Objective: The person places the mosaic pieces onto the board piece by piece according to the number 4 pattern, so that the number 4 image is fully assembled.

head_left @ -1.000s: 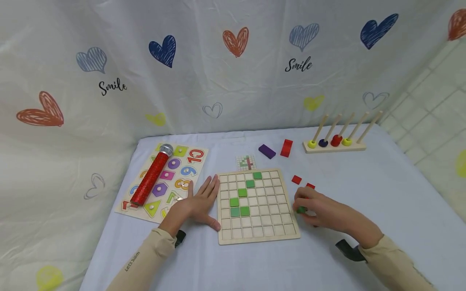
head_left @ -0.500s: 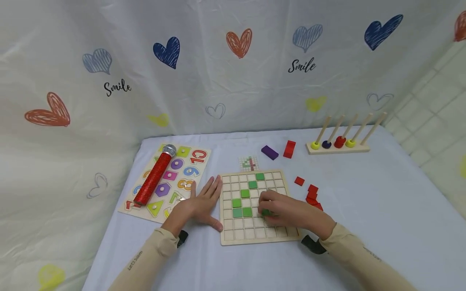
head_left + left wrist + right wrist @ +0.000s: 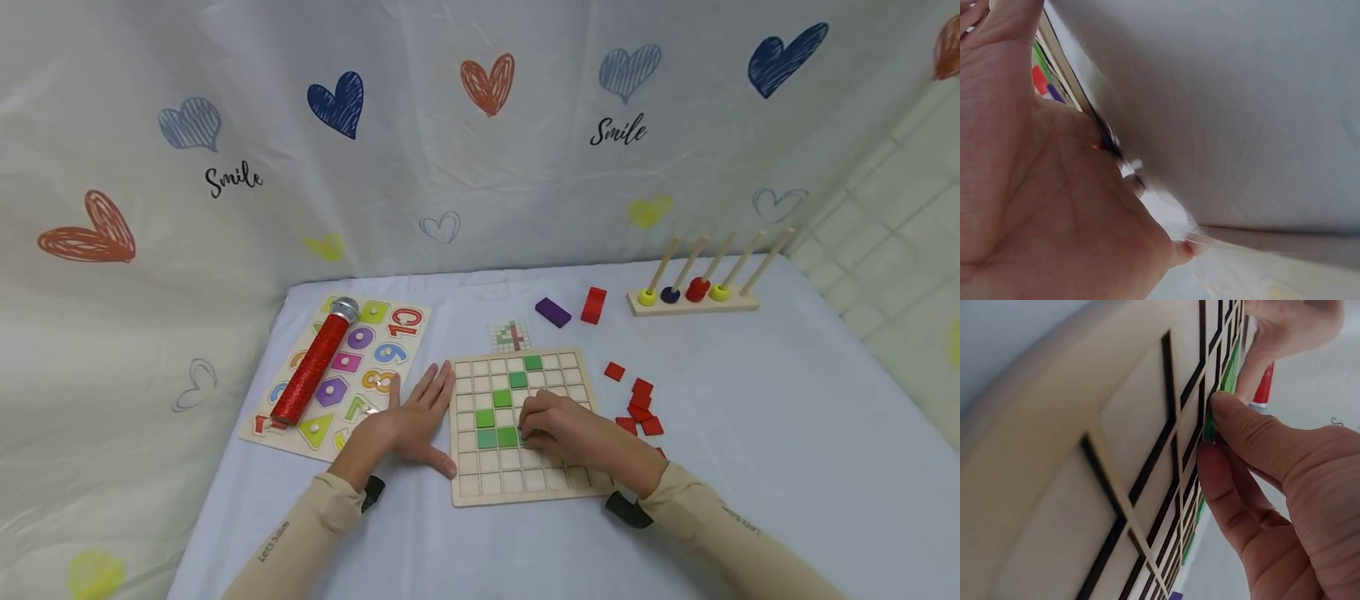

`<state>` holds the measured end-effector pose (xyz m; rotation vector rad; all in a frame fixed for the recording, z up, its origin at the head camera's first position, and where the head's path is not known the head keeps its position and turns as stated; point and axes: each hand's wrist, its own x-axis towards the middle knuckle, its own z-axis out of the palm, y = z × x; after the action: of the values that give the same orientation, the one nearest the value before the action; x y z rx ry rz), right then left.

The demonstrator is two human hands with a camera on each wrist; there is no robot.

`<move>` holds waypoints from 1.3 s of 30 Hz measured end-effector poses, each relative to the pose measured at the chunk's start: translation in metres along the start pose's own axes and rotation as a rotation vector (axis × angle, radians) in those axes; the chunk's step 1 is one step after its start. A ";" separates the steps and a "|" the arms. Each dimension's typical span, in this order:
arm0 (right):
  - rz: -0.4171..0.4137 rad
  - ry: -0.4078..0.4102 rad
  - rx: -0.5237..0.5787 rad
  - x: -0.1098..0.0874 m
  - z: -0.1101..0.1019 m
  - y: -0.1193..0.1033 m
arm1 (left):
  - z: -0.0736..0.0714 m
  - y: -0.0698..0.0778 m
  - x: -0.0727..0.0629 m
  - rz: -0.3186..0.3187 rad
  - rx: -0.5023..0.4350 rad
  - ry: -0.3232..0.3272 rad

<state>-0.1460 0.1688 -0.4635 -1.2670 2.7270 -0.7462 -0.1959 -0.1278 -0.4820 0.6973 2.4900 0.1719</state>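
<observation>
A square wooden grid board [image 3: 490,483] lies on the white cloth, with several green tiles [image 3: 507,437] set in a stepped line of its cells. My right hand [image 3: 566,429] is over the middle of the board. Its thumb and fingertips pinch a small green tile [image 3: 1210,429] right at a cell, beside the lower row of green ones; the right wrist view shows this close up. My left hand [image 3: 412,425] lies flat with spread fingers, its fingertips and thumb at the board's left edge. In the left wrist view the palm [image 3: 1066,206] fills the left side.
Several loose red tiles [image 3: 640,400] lie right of the board. Behind it are a small pattern card [image 3: 510,336], a purple block [image 3: 553,312] and a red stack [image 3: 592,306]. A peg stacker [image 3: 693,307] stands back right. At left, a red microphone [image 3: 311,371] lies across a number puzzle [image 3: 408,375].
My right hand has moved left from beside the red tiles to the board's middle, carrying the green tile down to a cell. The left hand has stayed at the board's edge.
</observation>
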 end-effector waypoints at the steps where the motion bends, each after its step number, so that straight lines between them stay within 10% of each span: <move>1: 0.007 0.003 -0.003 0.000 0.000 0.000 | 0.000 0.000 0.000 0.002 0.001 0.003; 39: 0.134 0.019 -0.093 -0.036 -0.040 0.025 | 0.001 0.000 -0.001 0.006 0.004 -0.004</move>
<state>-0.1493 0.2247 -0.4444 -1.0845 2.8576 -0.6288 -0.1951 -0.1282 -0.4825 0.7067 2.4856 0.1674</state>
